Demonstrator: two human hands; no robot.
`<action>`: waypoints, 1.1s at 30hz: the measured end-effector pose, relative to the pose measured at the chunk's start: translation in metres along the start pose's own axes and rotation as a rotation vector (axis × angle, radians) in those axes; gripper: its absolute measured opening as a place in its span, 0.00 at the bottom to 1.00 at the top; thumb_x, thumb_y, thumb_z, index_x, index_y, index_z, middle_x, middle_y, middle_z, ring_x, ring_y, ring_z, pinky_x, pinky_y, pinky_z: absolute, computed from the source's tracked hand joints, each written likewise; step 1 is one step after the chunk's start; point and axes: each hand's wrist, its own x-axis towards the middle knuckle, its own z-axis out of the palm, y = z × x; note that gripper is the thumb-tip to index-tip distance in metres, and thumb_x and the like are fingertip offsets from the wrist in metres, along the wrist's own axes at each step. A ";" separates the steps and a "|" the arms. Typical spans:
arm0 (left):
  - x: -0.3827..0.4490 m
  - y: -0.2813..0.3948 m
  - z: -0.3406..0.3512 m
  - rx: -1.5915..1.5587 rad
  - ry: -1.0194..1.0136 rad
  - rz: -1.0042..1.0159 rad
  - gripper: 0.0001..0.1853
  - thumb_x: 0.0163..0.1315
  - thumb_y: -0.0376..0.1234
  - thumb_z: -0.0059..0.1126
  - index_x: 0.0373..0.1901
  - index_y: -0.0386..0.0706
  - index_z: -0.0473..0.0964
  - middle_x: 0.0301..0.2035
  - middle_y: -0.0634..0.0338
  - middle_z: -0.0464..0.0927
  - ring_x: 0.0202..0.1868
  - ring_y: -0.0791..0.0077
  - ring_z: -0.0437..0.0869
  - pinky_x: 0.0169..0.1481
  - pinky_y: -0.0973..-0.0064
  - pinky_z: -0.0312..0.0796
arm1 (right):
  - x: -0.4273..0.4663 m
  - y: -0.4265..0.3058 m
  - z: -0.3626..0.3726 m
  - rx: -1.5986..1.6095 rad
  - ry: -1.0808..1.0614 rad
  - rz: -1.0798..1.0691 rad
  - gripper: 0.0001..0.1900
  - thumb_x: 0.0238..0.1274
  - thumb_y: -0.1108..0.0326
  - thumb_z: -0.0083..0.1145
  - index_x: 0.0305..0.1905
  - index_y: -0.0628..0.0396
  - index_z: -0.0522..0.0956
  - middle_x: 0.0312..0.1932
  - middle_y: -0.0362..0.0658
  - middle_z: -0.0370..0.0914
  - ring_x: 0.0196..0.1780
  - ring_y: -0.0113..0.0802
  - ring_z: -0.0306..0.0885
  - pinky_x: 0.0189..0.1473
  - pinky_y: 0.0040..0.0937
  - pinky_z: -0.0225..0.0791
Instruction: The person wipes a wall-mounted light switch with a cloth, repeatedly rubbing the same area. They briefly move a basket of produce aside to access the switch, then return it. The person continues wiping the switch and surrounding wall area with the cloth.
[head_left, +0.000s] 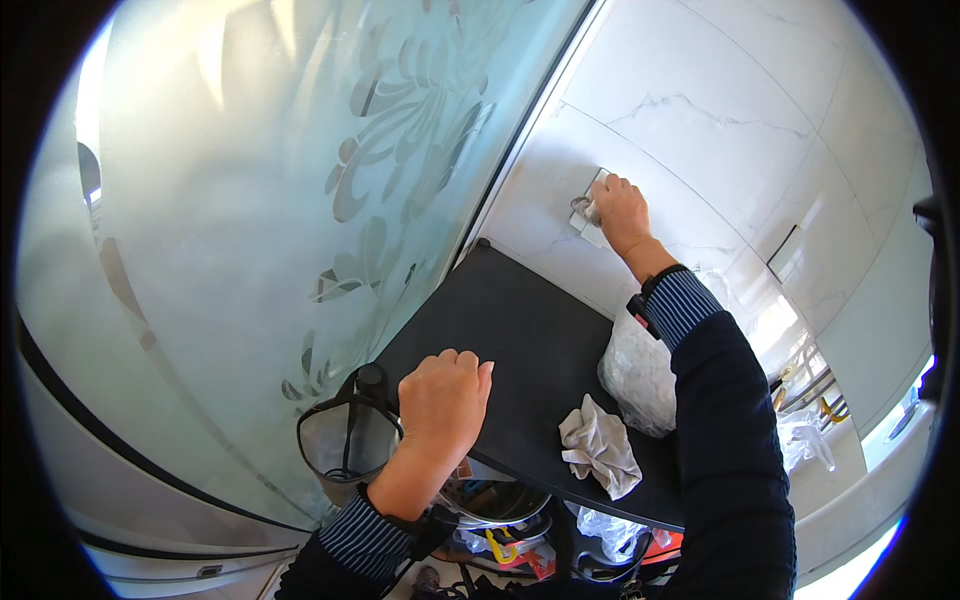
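My right hand (621, 212) reaches up to the marble-patterned tile wall (690, 112). It grips a small, crumpled greyish cloth (587, 210) against a white wall plate (591, 232), probably a switch or socket; my fingers cover part of the plate. My left hand (446, 405) is over the left front edge of a black shelf top (525, 315). Its fingers curl downward, so the palm and anything under it are hidden. On the shelf, below my right forearm, lies a crumpled beige-grey rag (600, 448). Beside it is a filled translucent plastic bag (637, 367), partly behind my sleeve.
A frosted glass panel (225, 262) with a floral pattern borders the shelf on the left. An open-topped bag (349, 442) hangs by the shelf's left corner. Beneath the shelf are a round metal container (510, 514), a yellow-handled object (499, 546) and clear plastic (611, 532).
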 end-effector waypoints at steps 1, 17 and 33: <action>0.000 0.000 0.000 -0.014 -0.003 -0.001 0.15 0.69 0.42 0.57 0.27 0.44 0.76 0.25 0.60 0.77 0.30 0.64 0.82 0.33 0.66 0.74 | -0.004 0.000 -0.001 0.004 0.096 -0.004 0.04 0.53 0.70 0.58 0.34 0.51 0.79 0.36 0.46 0.76 0.42 0.43 0.77 0.42 0.39 0.71; 0.001 0.001 0.004 -0.034 0.108 0.007 0.16 0.64 0.40 0.63 0.21 0.44 0.73 0.22 0.61 0.75 0.27 0.61 0.81 0.30 0.62 0.70 | -0.035 0.020 -0.014 0.082 -0.170 -0.047 0.07 0.49 0.73 0.62 0.35 0.55 0.77 0.39 0.47 0.76 0.46 0.46 0.78 0.47 0.41 0.72; 0.003 0.003 0.000 -0.046 0.106 0.017 0.17 0.63 0.39 0.65 0.20 0.44 0.70 0.20 0.61 0.74 0.25 0.60 0.79 0.28 0.61 0.68 | -0.009 -0.023 0.007 0.028 -0.204 -0.163 0.05 0.55 0.69 0.58 0.37 0.51 0.79 0.37 0.47 0.77 0.45 0.43 0.79 0.47 0.41 0.74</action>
